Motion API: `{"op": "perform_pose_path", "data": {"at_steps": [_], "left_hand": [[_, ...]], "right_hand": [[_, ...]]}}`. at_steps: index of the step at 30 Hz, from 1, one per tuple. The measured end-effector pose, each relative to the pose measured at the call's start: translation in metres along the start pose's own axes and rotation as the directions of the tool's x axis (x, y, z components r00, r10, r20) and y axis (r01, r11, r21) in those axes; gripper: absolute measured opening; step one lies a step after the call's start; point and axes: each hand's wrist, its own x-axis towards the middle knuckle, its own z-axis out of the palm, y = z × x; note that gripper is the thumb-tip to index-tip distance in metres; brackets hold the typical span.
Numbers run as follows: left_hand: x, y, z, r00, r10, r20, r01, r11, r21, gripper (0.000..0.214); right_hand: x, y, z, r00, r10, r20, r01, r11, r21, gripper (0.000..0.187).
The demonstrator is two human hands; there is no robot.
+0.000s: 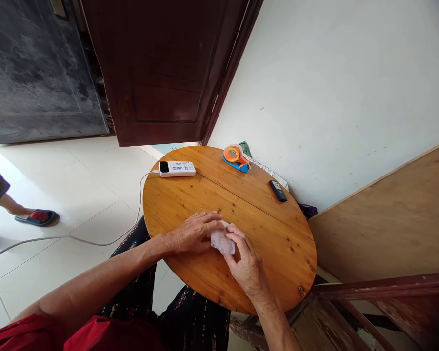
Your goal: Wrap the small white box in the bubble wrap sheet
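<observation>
A small clear plastic packet point(222, 242) lies on the round wooden table point(274, 234), near its front edge. My left hand point(193, 232) rests flat on the table with its fingers over the packet's left end. My right hand point(246, 261) curls around the packet's right side, fingertips on it. Both hands together hold the packet down against the wood. What is inside the packet is too small to tell.
A white power bank point(176, 168) with a cable trailing to the floor lies at the table's far left. An orange and blue tape dispenser point(235, 157) and a dark phone point(278, 190) sit by the white wall. Another person's sandalled foot point(37, 217) stands at left. A wooden board leans at right.
</observation>
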Motion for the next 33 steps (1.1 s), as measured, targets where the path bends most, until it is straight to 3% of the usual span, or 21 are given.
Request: {"op": "perform_pose_path", "data": {"at_steps": [3, 6, 8, 10, 12, 14, 16, 18, 20, 22, 24, 28, 33], "left_hand": [[0.01, 0.001, 0.004, 0.999, -0.033, -0.031, 0.032, 0.999, -0.033, 0.035], [0.022, 0.004, 0.002, 0.989, -0.147, -0.015, 0.144, 0.982, -0.119, 0.026], [0.027, 0.005, -0.002, 0.958, -0.285, 0.025, 0.285, 0.948, -0.141, 0.016], [0.03, 0.005, -0.005, 0.919, -0.394, 0.026, 0.394, 0.912, -0.116, 0.023], [0.029, 0.003, -0.006, 0.907, -0.422, 0.003, 0.418, 0.898, -0.139, 0.031], [0.025, 0.002, -0.005, 0.917, -0.398, 0.019, 0.386, 0.875, -0.293, 0.032], [0.021, 0.002, -0.003, 0.93, -0.363, 0.063, 0.343, 0.788, -0.512, 0.036], [0.019, 0.001, 0.001, 0.933, -0.346, 0.102, 0.316, 0.645, -0.696, 0.053], [0.02, -0.001, 0.009, 0.928, -0.349, 0.128, 0.302, 0.507, -0.807, 0.07], [0.023, -0.005, 0.017, 0.92, -0.368, 0.133, 0.297, 0.435, -0.85, 0.083], [0.027, -0.009, 0.023, 0.915, -0.388, 0.109, 0.292, 0.451, -0.843, 0.087], [0.032, -0.011, 0.026, 0.908, -0.418, 0.035, 0.315, 0.623, -0.716, 0.075], [0.037, -0.007, 0.022, 0.89, -0.457, -0.004, 0.402, 0.787, -0.469, 0.065]], "right_hand": [[0.006, 0.003, 0.0, 0.997, 0.063, -0.035, -0.061, 0.997, 0.053, 0.023], [0.019, 0.005, -0.006, 0.975, 0.223, 0.016, -0.222, 0.956, 0.191, 0.017], [0.027, 0.007, -0.009, 0.925, 0.352, 0.141, -0.379, 0.873, 0.308, 0.025], [0.033, 0.012, -0.008, 0.86, 0.44, 0.259, -0.51, 0.77, 0.384, 0.034], [0.036, 0.017, -0.003, 0.807, 0.512, 0.294, -0.591, 0.701, 0.4, 0.039], [0.038, 0.023, 0.001, 0.785, 0.553, 0.279, -0.619, 0.68, 0.393, 0.04], [0.039, 0.028, 0.003, 0.795, 0.537, 0.283, -0.607, 0.683, 0.407, 0.038], [0.041, 0.031, 0.002, 0.815, 0.496, 0.299, -0.579, 0.689, 0.436, 0.037], [0.045, 0.03, 0.0, 0.833, 0.472, 0.289, -0.553, 0.7, 0.451, 0.039], [0.048, 0.027, -0.002, 0.855, 0.462, 0.235, -0.517, 0.737, 0.434, 0.038], [0.05, 0.021, -0.001, 0.888, 0.436, 0.148, -0.457, 0.791, 0.406, 0.036], [0.048, 0.012, 0.003, 0.927, 0.375, 0.008, -0.35, 0.857, 0.378, 0.032], [0.048, 0.016, 0.003, 0.902, 0.428, 0.065, -0.421, 0.834, 0.358, 0.036]]}}
